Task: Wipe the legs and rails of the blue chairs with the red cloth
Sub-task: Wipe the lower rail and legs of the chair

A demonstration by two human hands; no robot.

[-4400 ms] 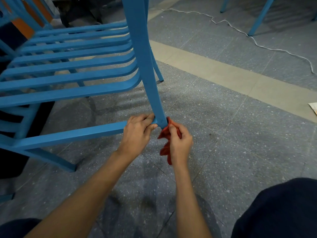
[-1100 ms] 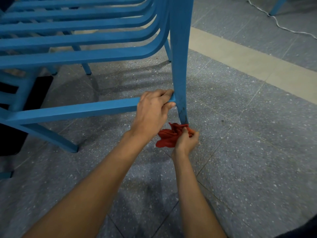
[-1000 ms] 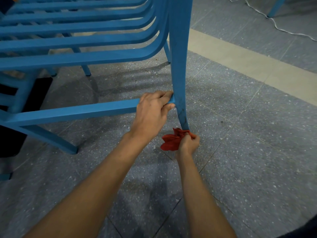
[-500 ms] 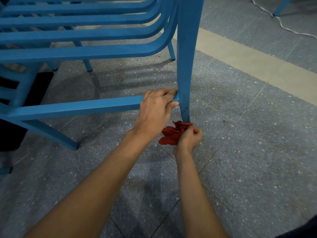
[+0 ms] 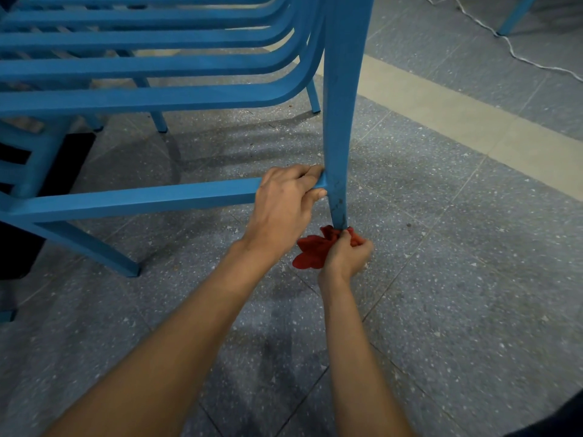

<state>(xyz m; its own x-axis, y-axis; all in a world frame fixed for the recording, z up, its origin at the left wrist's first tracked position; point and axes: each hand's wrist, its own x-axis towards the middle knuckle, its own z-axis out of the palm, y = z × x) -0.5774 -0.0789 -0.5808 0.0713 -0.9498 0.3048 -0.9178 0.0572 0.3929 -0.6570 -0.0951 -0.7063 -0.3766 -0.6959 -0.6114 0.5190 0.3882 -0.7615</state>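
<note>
A blue slatted chair [image 5: 151, 99] fills the upper left. Its near leg [image 5: 339, 130] comes down to the floor at the centre, and a lower rail [image 5: 142, 200] joins that leg from the left. My left hand [image 5: 285, 206] grips the rail's right end, right at the joint with the leg. My right hand [image 5: 345, 257] holds the bunched red cloth [image 5: 312, 250] around the foot of the leg, at floor level. Dark scuff marks show on the leg just above the cloth.
The floor is grey speckled tile with a beige strip [image 5: 457, 121] running diagonally at the right. A white cable [image 5: 511, 52] lies at the upper right beside another blue chair leg [image 5: 517, 14]. More blue legs [image 5: 85, 244] stand to the left.
Over four seconds my right hand slid the cloth from the rail joint down to the leg's foot. In the last second it stays there with small shifts; the left hand keeps its grip.
</note>
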